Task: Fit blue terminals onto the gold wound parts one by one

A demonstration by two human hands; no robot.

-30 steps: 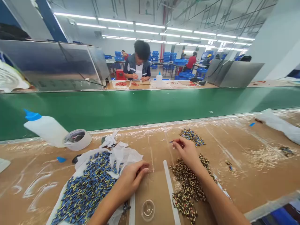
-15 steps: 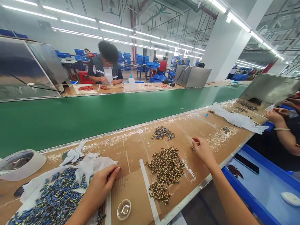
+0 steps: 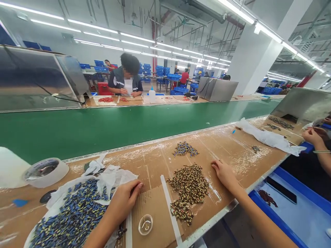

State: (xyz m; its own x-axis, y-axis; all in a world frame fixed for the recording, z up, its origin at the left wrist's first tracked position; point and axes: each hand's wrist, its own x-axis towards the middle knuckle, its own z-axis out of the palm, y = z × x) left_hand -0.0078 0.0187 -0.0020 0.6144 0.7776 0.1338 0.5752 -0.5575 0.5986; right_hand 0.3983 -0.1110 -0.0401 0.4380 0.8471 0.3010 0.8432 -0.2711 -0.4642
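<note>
My left hand (image 3: 124, 201) rests on the cardboard at the right edge of a white plastic sheet (image 3: 113, 177) heaped with blue and yellow small parts (image 3: 69, 218); its fingers are curled together, and whether they hold anything is hidden. My right hand (image 3: 224, 173) lies on the cardboard bench just right of a brown and black pile of small parts (image 3: 188, 187), fingers bent down and pressed together. A smaller blue and yellow heap (image 3: 184, 148) lies farther back. A small clear round dish (image 3: 145, 224) sits near the front edge.
A roll of tape (image 3: 45, 171) and a white bottle (image 3: 11, 167) stand at the left. A green conveyor belt (image 3: 129, 124) runs behind the bench. A person works across it. Another person's hand (image 3: 312, 136) is at the right, above a blue bin (image 3: 289, 206).
The camera swung right, then slightly back left. My right hand moved from the far blue heap to the bench right of the brown pile. My left hand stayed at the sheet's edge.
</note>
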